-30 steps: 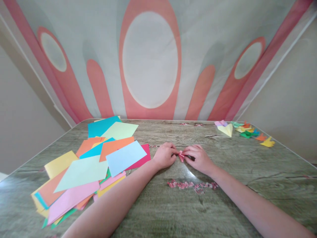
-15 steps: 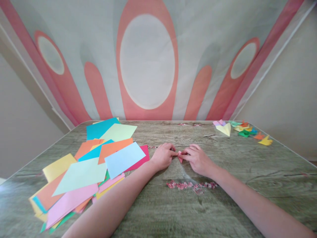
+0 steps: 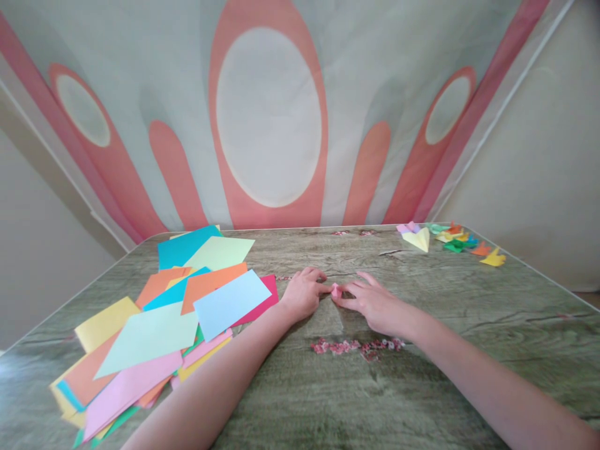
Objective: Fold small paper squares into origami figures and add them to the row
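And there's a change: the small pink folded paper (image 3: 336,290), its point stretching toward us half a second ago, now shows as a shorter, compact shape, so the folding seems to be moving along, though the exact crease is too small to read. It sits on the desk (image 3: 445,350) right between the fingertips: the right hand (image 3: 375,303) pinches it, upper fingers spread; the left hand (image 3: 304,292) reaches its other side, grip unclear.
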`<state>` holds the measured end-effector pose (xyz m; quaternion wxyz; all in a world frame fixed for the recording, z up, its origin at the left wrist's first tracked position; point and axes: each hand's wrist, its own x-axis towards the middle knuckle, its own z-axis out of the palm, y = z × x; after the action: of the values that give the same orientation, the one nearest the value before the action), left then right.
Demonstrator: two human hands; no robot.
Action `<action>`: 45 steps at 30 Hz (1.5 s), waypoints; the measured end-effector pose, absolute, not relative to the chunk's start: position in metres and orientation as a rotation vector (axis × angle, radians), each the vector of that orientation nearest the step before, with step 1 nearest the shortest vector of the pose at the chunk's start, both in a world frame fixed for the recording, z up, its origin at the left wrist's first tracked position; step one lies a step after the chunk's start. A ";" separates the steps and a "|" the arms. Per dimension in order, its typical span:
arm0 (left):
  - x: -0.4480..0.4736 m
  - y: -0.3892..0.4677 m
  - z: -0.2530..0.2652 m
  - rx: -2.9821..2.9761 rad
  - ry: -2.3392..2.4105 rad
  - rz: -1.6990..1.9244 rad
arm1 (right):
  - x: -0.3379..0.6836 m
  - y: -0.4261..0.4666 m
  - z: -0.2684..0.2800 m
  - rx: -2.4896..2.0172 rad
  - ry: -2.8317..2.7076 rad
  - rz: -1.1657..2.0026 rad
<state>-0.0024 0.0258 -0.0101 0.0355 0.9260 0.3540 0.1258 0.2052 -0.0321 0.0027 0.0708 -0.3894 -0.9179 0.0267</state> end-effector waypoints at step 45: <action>0.017 -0.013 0.008 3.139 0.964 -0.009 | 0.230 0.003 -0.031 -0.940 -2.426 0.115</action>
<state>0.0172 -0.0132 0.0084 -0.0711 0.9535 0.2930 -0.0026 0.2299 0.0034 -0.0313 0.2656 -0.3480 -0.8981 0.0424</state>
